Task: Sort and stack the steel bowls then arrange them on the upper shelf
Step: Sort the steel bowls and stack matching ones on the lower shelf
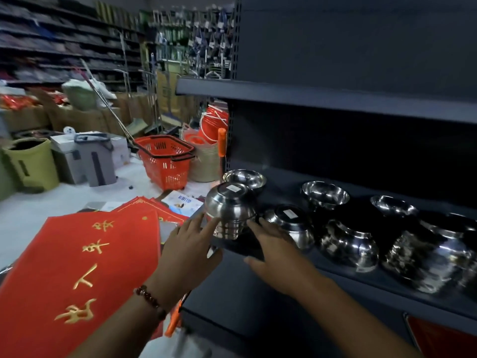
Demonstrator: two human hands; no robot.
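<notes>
While open hands (227, 244) flank stacked steel bowls (231, 210), the dark shelf (335, 277) fronts a cluttered shop floor (51, 205).

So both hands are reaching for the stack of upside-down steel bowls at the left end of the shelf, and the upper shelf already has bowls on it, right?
Not quite. The head view shows the upper shelf bare of bowls. The rest holds: left hand and right hand reach for the upside-down stack of steel bowls at the lower shelf's left end.

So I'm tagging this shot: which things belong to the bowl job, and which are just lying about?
Job: stack of upturned bowls, loose steel bowls, upper shelf, left hand, right hand.

Lying about: red basket, red mat, orange buckets, grey bin.
</notes>
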